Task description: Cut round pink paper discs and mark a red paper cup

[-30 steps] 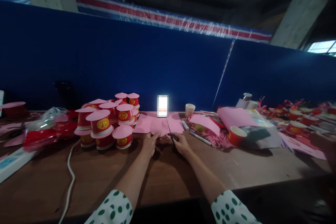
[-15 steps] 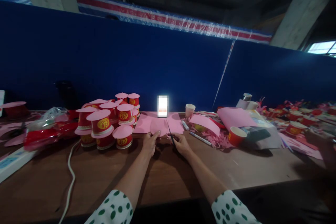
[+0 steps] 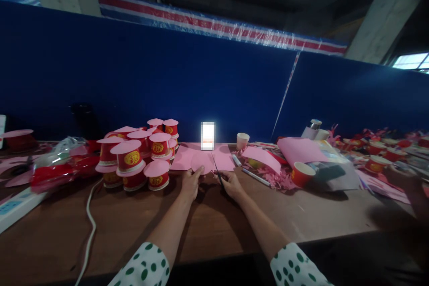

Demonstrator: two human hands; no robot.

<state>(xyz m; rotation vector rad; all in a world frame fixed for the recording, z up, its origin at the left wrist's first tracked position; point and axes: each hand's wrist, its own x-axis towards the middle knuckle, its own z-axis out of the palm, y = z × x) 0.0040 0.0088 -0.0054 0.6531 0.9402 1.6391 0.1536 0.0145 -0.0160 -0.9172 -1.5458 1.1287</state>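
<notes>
My left hand (image 3: 191, 183) pinches the near edge of a pink paper piece (image 3: 201, 161) held just above the brown table (image 3: 208, 228). My right hand (image 3: 231, 183) grips dark scissors (image 3: 218, 174), whose blades point up into that paper. More pink sheets (image 3: 223, 156) lie flat behind the hands. A lit phone (image 3: 208, 135) stands upright against the blue wall behind them.
A pile of red paper cups with pink round lids (image 3: 140, 154) sits left of my hands. A white cable (image 3: 89, 219) and power strip (image 3: 16, 208) lie at far left. To the right are a white cup (image 3: 242, 140), pens (image 3: 256, 176), an orange-red cup (image 3: 301, 173), pink scraps and more cups.
Both hands stay almost still at the pink paper; the scissors shift only slightly. A dark blurred shape at the right edge has moved a little.
</notes>
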